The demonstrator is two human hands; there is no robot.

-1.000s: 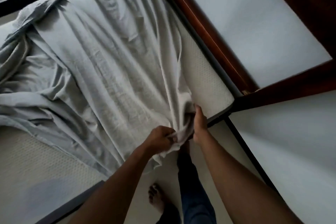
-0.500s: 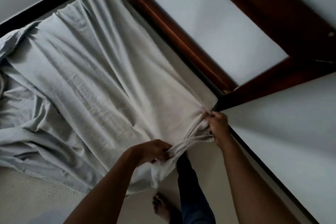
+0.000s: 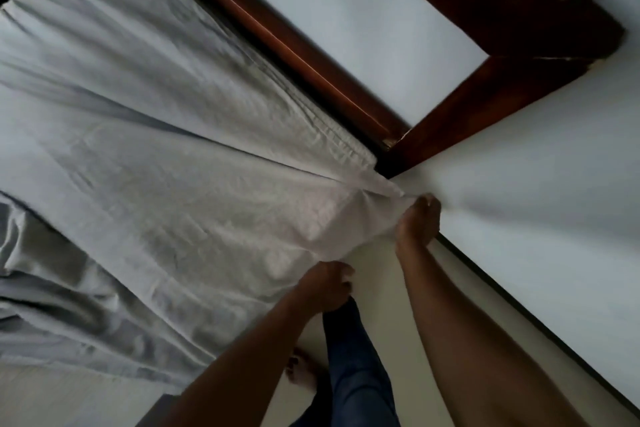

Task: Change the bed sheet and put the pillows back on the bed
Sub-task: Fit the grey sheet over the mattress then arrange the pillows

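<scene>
Grey sheet [image 3: 166,204] stretches taut between both hands: the right hand [image 3: 419,218] and left hand [image 3: 327,286] clench its corner beside the wooden bed frame [image 3: 311,62].

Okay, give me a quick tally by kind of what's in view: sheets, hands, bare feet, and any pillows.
Pale grey fabric bed sheet: 1
Bare hands: 2, left hand and right hand, both gripping the sheet's corner
Bare foot: 1
Pillows: 0
Total: 4

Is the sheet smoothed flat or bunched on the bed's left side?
Bunched: the sheet lies in heaped folds at left, with bare mattress below.
</scene>
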